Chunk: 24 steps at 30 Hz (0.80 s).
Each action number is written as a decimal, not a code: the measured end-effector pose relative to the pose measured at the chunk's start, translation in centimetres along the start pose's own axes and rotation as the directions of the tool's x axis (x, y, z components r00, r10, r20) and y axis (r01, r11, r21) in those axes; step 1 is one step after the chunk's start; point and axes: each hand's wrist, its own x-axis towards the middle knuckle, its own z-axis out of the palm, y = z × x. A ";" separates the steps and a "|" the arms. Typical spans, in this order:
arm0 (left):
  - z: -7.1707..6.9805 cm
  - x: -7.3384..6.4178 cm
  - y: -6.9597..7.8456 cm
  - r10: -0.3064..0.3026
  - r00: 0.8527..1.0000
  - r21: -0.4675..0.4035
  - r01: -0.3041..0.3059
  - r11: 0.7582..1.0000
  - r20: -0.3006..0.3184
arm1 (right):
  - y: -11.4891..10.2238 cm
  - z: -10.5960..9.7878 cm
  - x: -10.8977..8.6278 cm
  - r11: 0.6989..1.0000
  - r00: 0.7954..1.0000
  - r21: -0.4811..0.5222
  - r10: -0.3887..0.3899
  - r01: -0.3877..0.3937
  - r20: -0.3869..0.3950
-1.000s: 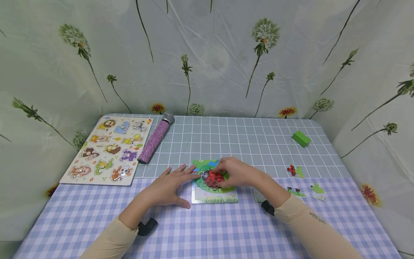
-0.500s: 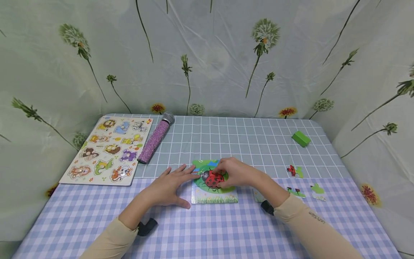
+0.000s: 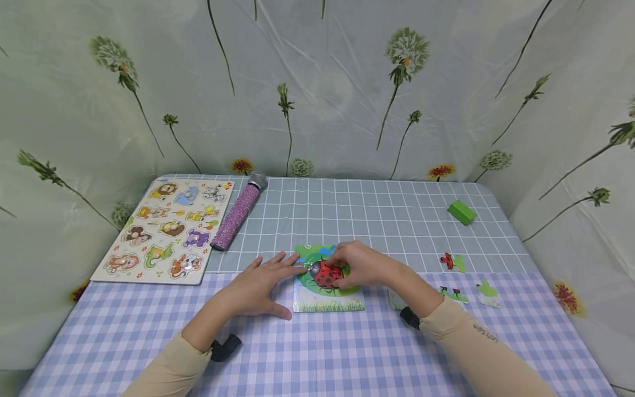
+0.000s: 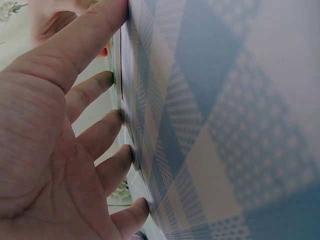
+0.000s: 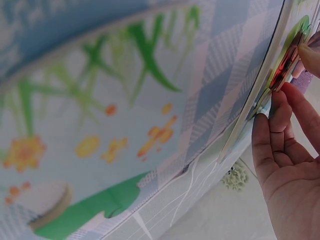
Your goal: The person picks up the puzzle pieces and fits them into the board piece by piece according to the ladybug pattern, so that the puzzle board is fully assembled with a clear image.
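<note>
A small square jigsaw puzzle (image 3: 310,302) with a red ladybug (image 3: 324,278) on green lies flat at the middle of the table. My right hand (image 3: 367,264) reaches over it from the right, thumb and fingertips pinching at a puzzle piece on the ladybug; the hand hides the puzzle's upper right part. In the right wrist view, the right hand's fingertips (image 5: 276,100) meet the ladybug picture. My left hand (image 3: 260,284) lies spread at the puzzle's left side, its index fingertip on the puzzle near the ladybug's head. The left wrist view shows its fingers (image 4: 102,135) resting straight along the surface.
Several loose puzzle pieces (image 3: 488,289) lie to the right, one piece (image 3: 395,300) beside the right wrist. A green block (image 3: 462,212) stands farther back. At the left are an animal peg board (image 3: 144,223) and a sparkly pink microphone (image 3: 238,215). A patterned curtain (image 3: 337,110) hangs behind.
</note>
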 end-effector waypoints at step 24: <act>-0.1 0.0 0.1 -0.003 1.000 -0.004 0.003 1.000 0.010 | 0.0 0.1 0.0 1.000 1.000 -0.011 -0.020 0.021 0.001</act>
